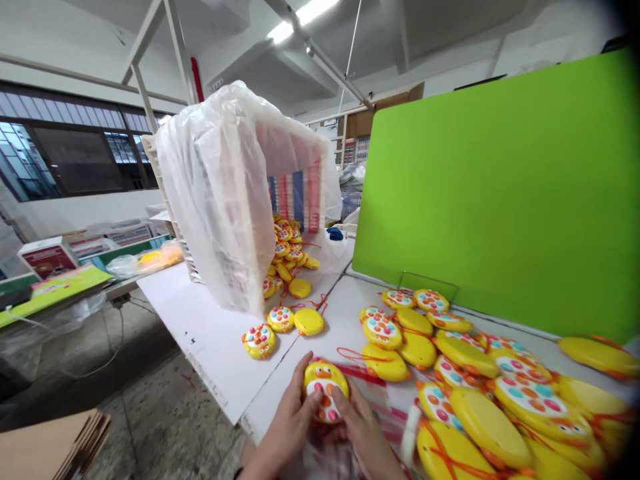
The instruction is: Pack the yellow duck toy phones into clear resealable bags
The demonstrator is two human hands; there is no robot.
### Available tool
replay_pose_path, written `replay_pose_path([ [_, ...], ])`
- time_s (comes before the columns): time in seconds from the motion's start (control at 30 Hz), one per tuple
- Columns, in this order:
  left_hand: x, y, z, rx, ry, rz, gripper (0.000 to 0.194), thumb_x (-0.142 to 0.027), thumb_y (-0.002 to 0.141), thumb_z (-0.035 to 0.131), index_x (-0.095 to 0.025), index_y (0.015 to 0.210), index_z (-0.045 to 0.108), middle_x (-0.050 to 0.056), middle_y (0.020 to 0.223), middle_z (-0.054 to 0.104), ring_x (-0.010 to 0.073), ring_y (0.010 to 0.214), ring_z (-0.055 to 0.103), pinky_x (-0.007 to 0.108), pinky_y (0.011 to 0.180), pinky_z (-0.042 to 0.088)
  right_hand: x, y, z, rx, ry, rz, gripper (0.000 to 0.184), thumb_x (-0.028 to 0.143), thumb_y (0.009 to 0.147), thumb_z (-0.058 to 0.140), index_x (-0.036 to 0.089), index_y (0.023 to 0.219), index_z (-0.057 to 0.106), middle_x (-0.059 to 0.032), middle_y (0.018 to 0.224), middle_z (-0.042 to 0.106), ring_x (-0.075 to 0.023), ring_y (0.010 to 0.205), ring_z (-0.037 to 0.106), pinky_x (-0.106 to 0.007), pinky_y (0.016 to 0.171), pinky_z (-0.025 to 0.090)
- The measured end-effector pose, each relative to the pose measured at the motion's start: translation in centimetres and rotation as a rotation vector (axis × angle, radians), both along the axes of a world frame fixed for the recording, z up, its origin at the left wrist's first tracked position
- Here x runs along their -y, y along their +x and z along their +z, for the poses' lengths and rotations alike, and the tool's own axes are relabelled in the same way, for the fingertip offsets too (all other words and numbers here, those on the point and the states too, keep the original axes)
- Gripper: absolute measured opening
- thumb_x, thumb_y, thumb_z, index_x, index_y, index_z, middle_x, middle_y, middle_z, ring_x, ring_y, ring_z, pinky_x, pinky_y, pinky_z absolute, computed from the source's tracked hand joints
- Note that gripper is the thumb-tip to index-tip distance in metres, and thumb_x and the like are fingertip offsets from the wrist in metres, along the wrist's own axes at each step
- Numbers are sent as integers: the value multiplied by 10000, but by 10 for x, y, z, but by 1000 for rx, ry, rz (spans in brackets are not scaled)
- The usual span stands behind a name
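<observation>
At the near edge of the white desk (pixel 200 320), a yellow chick-shaped button toy (pixel 325 385) faces up between the left hand (pixel 296 410) and right hand (pixel 361 417), both curled around its sides, thumbs on its front. To the right lies a heap of similar toys (pixel 470 357); farther left, more spill from a plastic-draped crate (pixel 215 200).

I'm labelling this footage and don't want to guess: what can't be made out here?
All in the head view:
- Back of the held toy: turned away, with the left hand and right hand around it.
- Part of the crate's inside: behind the plastic sheet.
- Lowest toys in the loose pile: cut off by the bottom edge.
- Print on the box: too small and blurred.
</observation>
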State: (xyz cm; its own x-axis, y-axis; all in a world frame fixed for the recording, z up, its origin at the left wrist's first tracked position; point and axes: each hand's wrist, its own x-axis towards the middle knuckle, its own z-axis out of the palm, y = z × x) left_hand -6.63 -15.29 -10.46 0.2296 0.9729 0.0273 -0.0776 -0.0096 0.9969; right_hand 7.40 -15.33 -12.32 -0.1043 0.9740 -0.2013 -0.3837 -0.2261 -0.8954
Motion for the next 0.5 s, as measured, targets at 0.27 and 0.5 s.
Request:
replay_pose_path([
  [0.27, 2, 3, -5, -63, 35, 89, 575, -519, 855, 503, -186, 1318, 427, 122, 1312, 527, 278, 1213, 481, 404, 1046, 370, -2, 6, 2, 99, 69, -43, 596, 537, 654, 732, 228, 1149, 609, -61, 1019, 701, -266, 922, 636, -331, 714, 532],
  [0.5, -34, 25, 12, -92, 108, 198, 355, -405, 860, 495, -169, 1125, 500, 94, 1058, 637, 241, 971, 596, 373, 884, 480, -13, -1, -9, 38, 128, -95, 784, 538, 622, 766, 204, 1274, 486, -104, 1120, 666, -269, 1018, 616, -372, 865, 494],
])
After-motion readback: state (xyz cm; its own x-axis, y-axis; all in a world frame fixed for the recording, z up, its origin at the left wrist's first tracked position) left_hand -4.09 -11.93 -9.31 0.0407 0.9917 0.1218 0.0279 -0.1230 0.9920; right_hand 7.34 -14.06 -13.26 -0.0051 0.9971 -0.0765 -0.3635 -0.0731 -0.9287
